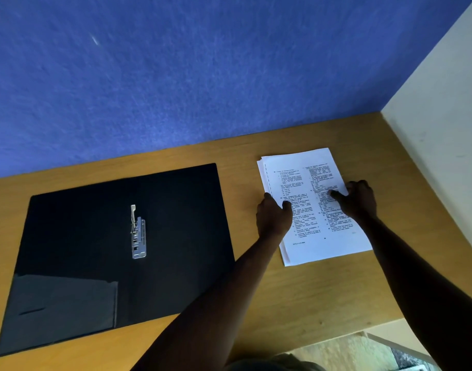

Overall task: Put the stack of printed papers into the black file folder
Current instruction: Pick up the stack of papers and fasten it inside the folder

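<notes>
Papers: white printed stack, two columns of small text on the top sheet, lying flat on the desk toward its right side, turned a little so the far end leans left. Sheet edges fan out slightly along the left side and near-left corner. Stack sits well right of the folder, a strip of bare wood between them; not in the folder yet.

Left hand: at the stack's left edge, about mid-length. Thumb lies on top of the top sheet, the other fingers curl over the edge; cannot tell if they reach under the stack. Looks like a pinch on the left edge.

Right hand: at the stack's right edge, a bit farther from the person than the left. Thumb stretched out flat on the top sheet, fingers bent around the right edge, gripping it. Both forearms bare, coming in from the lower frame.

Folder: black, spread flat on the left of the desk, inside facing up. Metal clip on the spine, its lever raised. Darker pocket on the near-left inner flap.

Desk is light wood. Blue wall behind it, pale wall to the right.
</notes>
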The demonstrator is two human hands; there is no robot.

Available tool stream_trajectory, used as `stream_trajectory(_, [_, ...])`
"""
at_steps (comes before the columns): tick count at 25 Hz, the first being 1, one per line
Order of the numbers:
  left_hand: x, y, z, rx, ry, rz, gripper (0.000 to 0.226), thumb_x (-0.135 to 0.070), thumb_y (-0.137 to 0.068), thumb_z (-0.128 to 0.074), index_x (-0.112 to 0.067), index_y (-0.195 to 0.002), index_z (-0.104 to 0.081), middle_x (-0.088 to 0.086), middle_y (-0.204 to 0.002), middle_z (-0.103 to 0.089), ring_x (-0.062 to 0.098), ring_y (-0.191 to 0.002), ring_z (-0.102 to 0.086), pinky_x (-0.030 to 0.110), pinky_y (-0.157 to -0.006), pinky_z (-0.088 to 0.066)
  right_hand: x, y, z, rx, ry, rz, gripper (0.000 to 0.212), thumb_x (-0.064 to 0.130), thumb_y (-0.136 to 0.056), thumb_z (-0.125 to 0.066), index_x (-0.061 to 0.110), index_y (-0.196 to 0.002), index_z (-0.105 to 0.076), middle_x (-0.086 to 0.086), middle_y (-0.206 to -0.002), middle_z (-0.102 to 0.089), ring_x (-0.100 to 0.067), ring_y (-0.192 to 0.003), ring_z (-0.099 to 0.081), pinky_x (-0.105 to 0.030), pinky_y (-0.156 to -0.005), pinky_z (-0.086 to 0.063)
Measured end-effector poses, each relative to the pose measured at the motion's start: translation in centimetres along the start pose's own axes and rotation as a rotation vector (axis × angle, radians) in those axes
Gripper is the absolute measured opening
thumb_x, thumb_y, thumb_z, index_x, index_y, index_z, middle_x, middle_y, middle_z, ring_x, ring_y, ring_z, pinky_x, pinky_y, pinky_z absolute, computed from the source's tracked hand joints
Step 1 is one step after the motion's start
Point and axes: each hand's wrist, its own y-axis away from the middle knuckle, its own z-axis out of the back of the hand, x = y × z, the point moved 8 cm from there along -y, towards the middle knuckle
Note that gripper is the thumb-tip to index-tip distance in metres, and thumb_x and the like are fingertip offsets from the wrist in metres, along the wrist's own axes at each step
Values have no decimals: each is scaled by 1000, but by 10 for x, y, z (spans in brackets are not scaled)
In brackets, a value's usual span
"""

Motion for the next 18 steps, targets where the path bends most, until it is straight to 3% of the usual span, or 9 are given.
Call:
stream_trajectory(4, [2, -4, 1, 7, 54, 17, 32, -24, -90, -53, -7, -116, -55, 9, -123, -64, 28, -118, -54, 34, -91, -47, 6, -2, -2, 19, -11, -14, 55, 45, -83, -71, -3, -109, -66, -25, -117, -60, -41, -109, -58, -43, -90, -50])
stream_trajectory(8, [10, -6, 4, 7, 120, 84, 32, -25, -88, -54, -11, -117, -55, 7, -122, -62, 24, -122, -48, 26, -85, -37, 6, -8, -7, 60, -104, -106, 57, 49, -81, -72, -5, -97, -66, -24, -105, -67, -39, -100, -64, -37, -76, -48])
stream_trajectory(11, [12, -8, 5, -9, 177, 127, 33, -22, -87, -57, -10, -117, -54, 8, -121, -61, 23, -117, -51, 25, -83, -39, 3, -17, -7, 114, -177, -190, 60, 48, -78, -76, -7, -98, -64, -25, -104, -70, -38, -95, -67, -32, -68, -42])
stream_trajectory(14, [13, -7, 6, -9, 215, 137, 33, -16, -85, -56, -10, -117, -53, 7, -121, -62, 15, -106, -48, 24, -81, -39, 0, -21, -6, 166, -202, -258, 65, 46, -77, -78, -7, -110, -61, -25, -112, -68, -38, -101, -66, -32, -70, -43])
stream_trajectory(18, [22, -7, 7, -9, 359, 158, 40, -10, -83, -53, -6, -123, -55, 7, -125, -64, 21, -122, -55, 36, -97, -51, 7, -16, -9, 117, -118, -248, 65, 48, -82, -71, -4, -120, -58, -23, -121, -65, -41, -110, -62, -40, -85, -52])
